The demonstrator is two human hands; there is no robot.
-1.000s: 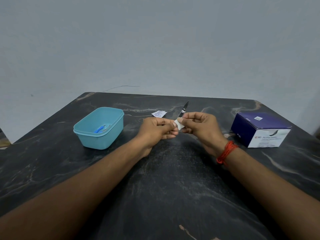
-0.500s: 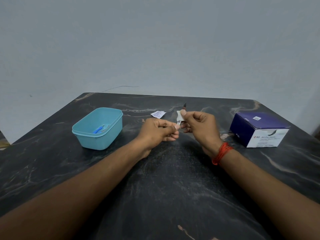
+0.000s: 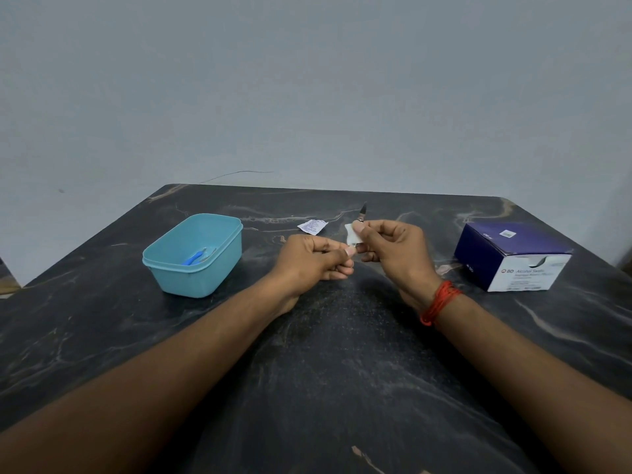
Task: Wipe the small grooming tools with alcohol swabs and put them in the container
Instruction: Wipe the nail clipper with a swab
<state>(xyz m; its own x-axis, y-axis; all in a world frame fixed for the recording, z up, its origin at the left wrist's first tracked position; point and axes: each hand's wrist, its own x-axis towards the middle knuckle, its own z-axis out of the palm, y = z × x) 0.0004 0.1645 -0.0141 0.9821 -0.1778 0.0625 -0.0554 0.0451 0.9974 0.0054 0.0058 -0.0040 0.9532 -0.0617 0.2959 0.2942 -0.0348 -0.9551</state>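
Toward the left edge of the dark marbled table stands an open teal container, well apart from both hands. A blue-handled tool lies on its floor with a thin metal piece just beside it, too small to make out.

Near the middle of the far edge, a torn white swab wrapper lies flat on the table, between the container and the hands.

The left hand is held above the middle of the table with its fingers curled in. Its thumb and forefinger pinch the near end of a slim metal grooming tool. The tool tilts up and away toward the far edge, and its dark pointed tip shows above the hands.

Touching the tool just below that tip is a small white alcohol swab. The right hand pinches the swab against the tool's shaft with thumb and forefinger, and its other fingers are loosely curled beneath. The two hands sit just beside each other, fingertips nearly meeting. How far the swab wraps around the shaft cannot be told. A red thread band circles the right wrist.

By the right edge rests a dark blue and white box of alcohol swabs, with its opening on the white near face.
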